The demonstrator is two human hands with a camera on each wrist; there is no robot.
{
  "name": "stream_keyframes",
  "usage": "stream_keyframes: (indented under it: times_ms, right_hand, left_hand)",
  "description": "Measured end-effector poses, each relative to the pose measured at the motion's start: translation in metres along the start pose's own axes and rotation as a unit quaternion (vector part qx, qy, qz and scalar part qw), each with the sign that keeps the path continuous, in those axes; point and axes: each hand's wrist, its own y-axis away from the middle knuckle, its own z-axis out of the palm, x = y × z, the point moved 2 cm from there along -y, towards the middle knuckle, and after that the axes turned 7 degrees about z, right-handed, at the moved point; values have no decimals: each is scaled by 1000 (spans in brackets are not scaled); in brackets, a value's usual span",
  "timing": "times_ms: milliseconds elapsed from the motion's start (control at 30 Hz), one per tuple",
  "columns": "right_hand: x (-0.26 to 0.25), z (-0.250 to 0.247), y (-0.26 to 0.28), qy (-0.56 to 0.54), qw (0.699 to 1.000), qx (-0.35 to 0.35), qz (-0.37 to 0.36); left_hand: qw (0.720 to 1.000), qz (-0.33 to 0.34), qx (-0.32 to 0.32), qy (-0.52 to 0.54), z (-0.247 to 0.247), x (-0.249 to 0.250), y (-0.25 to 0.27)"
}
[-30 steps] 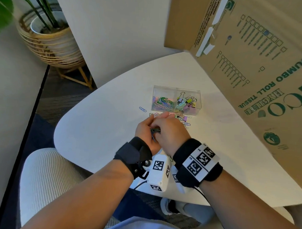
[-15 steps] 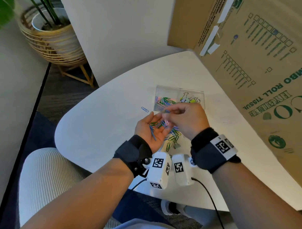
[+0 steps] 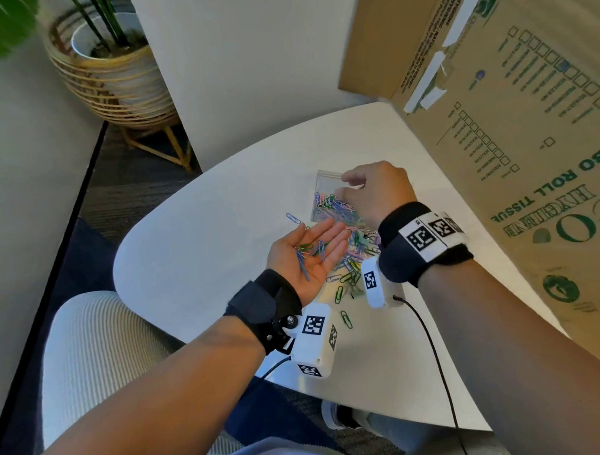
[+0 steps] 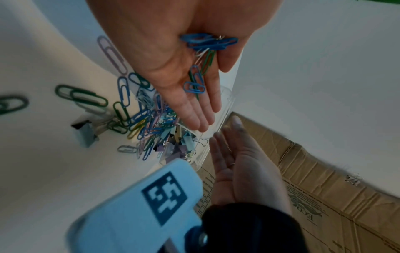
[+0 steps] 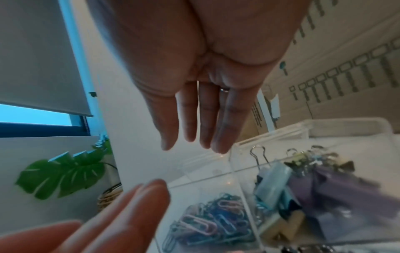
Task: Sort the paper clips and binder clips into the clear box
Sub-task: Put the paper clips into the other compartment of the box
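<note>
My left hand (image 3: 329,237) lies palm up and flat above the table, carrying several blue and green paper clips (image 3: 308,253) on the palm (image 4: 201,51). My right hand (image 3: 371,192) hovers over the clear box (image 3: 324,180), fingers (image 5: 194,119) straight and empty. The box has two compartments: paper clips (image 5: 212,227) in the left one, binder clips (image 5: 303,188) in the right one. A loose pile of coloured clips (image 3: 351,263) lies on the white table (image 3: 195,257) under and between my hands. A pale binder clip (image 4: 84,131) sits at its edge.
A single blue paper clip (image 3: 293,218) lies left of the box and a green one (image 3: 346,319) near my left wrist. A big cardboard box (image 3: 499,132) stands close on the right. A potted plant (image 3: 107,70) is on the floor at the far left.
My hands, together over the pile a second ago, have parted. The right hand has moved forward from my left palm to above the box and opened. The left palm now lies flat.
</note>
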Motion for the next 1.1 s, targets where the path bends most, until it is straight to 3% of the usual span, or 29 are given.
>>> stream_keyframes:
  times_ms: [100,267,400,567,767,1100]
  right_hand:
    - [-10,1,24,9,999,7,-48]
    - [-7,21,60,57,989,-120,-71]
    - [-6,32,67,123,983,-104,-84]
    - [-9,38,72,79,984,-133,-87]
    - [-8,38,77,20,980,-190,-63]
    - [0,50,75,132,977,-146,-82]
  left_hand:
    - [1000,9,2,-8,0,0,-3]
    - [1000,27,-8,-5,1,-2,-7]
    - [999,31,-16,1,0,-5,-10]
    - [999,18,-44,15,-1,-10,-10]
    - [999,22,-24,-5,-6,-12,-11]
    - [1000,-14,-17,10,-7,-20,-9]
